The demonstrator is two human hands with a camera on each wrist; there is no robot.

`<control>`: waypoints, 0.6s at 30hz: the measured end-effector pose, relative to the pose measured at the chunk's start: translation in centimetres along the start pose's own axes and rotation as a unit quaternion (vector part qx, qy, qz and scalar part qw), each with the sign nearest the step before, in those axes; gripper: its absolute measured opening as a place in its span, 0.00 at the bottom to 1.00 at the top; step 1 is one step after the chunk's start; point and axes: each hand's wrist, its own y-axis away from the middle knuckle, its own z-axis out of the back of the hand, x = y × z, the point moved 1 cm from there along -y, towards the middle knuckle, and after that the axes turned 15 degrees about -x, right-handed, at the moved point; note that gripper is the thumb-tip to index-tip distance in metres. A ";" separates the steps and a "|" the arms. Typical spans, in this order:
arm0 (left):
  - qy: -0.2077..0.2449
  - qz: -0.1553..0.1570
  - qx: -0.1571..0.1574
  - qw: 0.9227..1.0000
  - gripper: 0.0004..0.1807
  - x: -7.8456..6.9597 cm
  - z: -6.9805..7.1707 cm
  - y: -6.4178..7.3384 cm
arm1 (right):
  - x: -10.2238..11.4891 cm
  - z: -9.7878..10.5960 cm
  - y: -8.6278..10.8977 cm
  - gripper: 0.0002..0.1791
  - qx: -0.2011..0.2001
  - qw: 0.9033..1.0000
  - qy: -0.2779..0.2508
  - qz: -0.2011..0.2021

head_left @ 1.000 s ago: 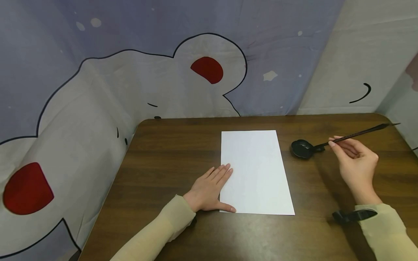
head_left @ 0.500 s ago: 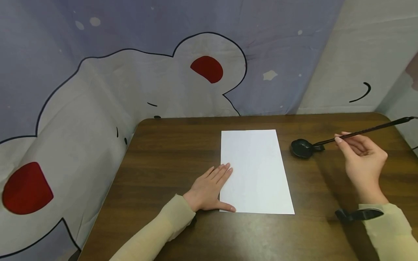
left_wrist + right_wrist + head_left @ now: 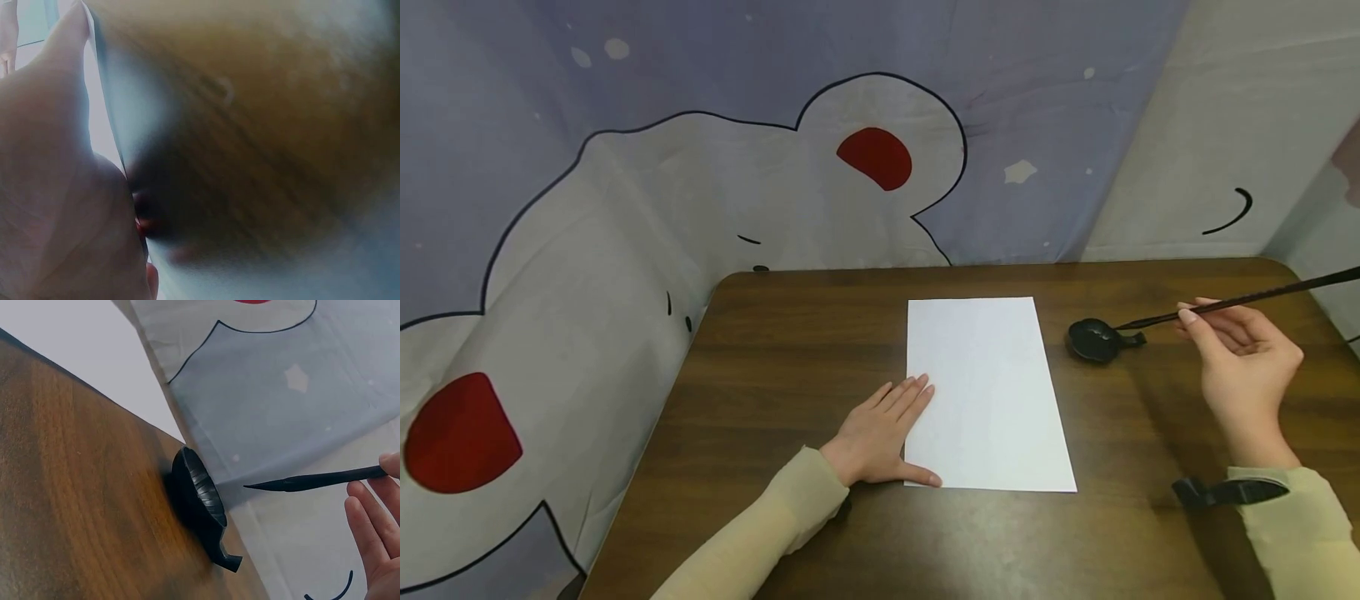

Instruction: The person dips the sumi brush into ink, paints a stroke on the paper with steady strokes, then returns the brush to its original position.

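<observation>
The brush (image 3: 312,481) is pinched in the fingers (image 3: 364,532) of our right hand (image 3: 1247,375), slanting above the bench (image 3: 760,375), its tip near but apart from the black dish (image 3: 1093,342). With our left hand (image 3: 876,437), fingers straight and thumb spread away, we touch the left edge of the white paper (image 3: 992,400).

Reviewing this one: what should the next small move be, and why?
Probably carry the slim dark brush left towards the white rectangular paper sheet, which shows no marks. The right hand pinches the brush with its tip clear above the small black scalloped dish; the left hand rests on the sheet's left edge. Whether the brush is loaded, I cannot tell.
</observation>
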 end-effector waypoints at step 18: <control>0.001 -0.002 0.003 1.000 0.68 -0.1 0.0 0.1 | 0.5 -0.7 0.9 0.19 -0.009 0.993 -0.096 -0.064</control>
